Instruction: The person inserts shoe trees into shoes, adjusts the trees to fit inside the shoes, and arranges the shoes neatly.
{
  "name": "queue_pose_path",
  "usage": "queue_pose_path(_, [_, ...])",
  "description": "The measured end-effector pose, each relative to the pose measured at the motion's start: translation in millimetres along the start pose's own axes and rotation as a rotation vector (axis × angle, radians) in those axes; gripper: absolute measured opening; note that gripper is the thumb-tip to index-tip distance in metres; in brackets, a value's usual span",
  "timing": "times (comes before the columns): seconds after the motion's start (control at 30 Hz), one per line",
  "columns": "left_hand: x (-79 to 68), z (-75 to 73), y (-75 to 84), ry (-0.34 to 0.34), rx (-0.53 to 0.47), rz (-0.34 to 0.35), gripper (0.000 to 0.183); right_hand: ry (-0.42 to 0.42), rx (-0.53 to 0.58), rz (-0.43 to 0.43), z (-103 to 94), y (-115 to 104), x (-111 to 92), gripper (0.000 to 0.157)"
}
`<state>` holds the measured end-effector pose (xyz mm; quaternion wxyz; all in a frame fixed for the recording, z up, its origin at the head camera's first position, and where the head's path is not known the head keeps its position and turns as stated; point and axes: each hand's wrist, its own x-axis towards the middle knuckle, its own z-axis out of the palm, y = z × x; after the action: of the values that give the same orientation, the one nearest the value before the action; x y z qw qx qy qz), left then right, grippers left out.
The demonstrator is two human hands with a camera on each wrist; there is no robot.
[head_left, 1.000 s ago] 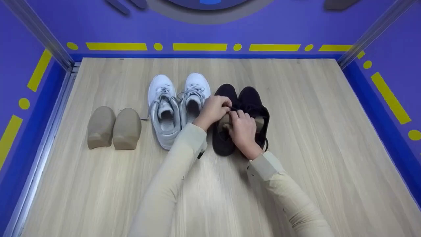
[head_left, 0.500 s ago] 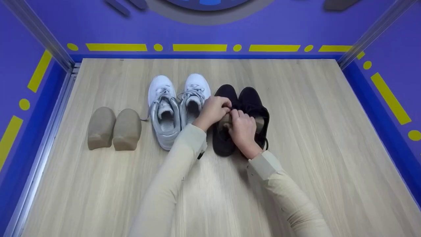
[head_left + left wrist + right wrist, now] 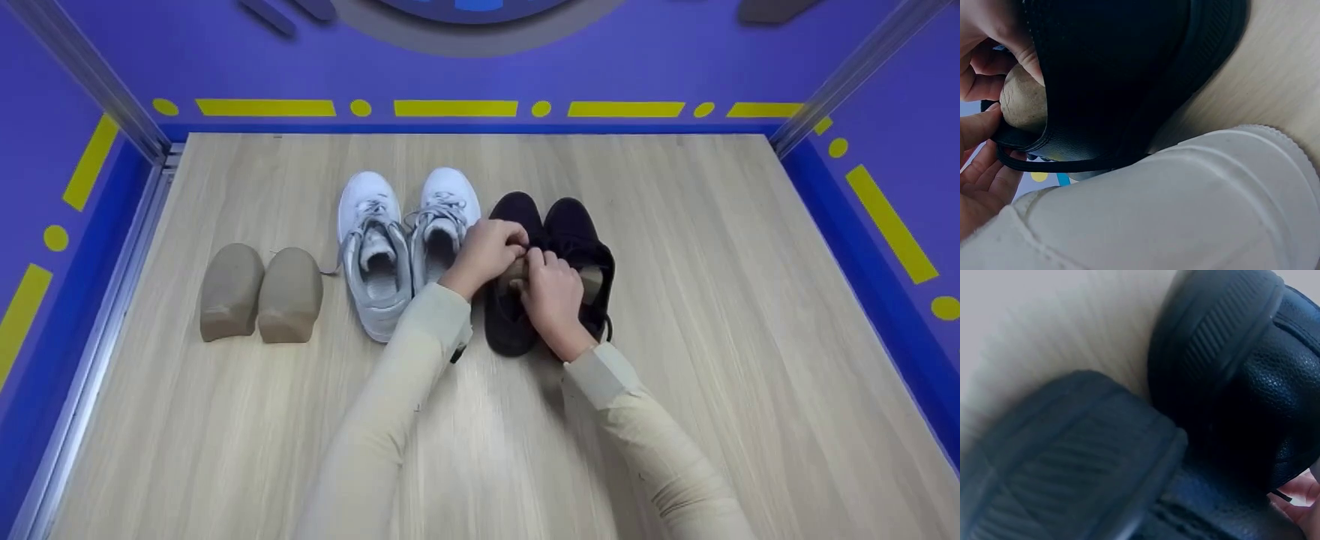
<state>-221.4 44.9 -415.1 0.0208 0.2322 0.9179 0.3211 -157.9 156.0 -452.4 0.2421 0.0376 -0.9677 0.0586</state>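
Note:
In the head view, my left hand and right hand meet at the lacing of the left black shoe. The fingers of both hands are bent and pinch its black shoelace, which loops along the shoe's side in the left wrist view. A tan shoe form fills this shoe's opening, with fingers close around it. The right black shoe stands alongside and also has a tan form in it. In the right wrist view, black heels cover most of the hands' work.
A pair of white sneakers, the left one and the right one, stands left of the black pair, with loose grey laces. Two more tan forms lie further left on the wood-look table. Blue-purple walls enclose three sides.
The stretch of lace that showed between the hands a second ago is now hidden as the fingers come closer together. The shoes and forms stay where they were.

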Motion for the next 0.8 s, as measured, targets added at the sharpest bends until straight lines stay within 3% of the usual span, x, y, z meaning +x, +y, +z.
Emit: queue_pose_path(0.8, [-1.2,-1.9,0.2,-0.011,-0.011,-0.007,0.010,-0.028,0.032,0.034,1.6,0.4,0.9,0.032])
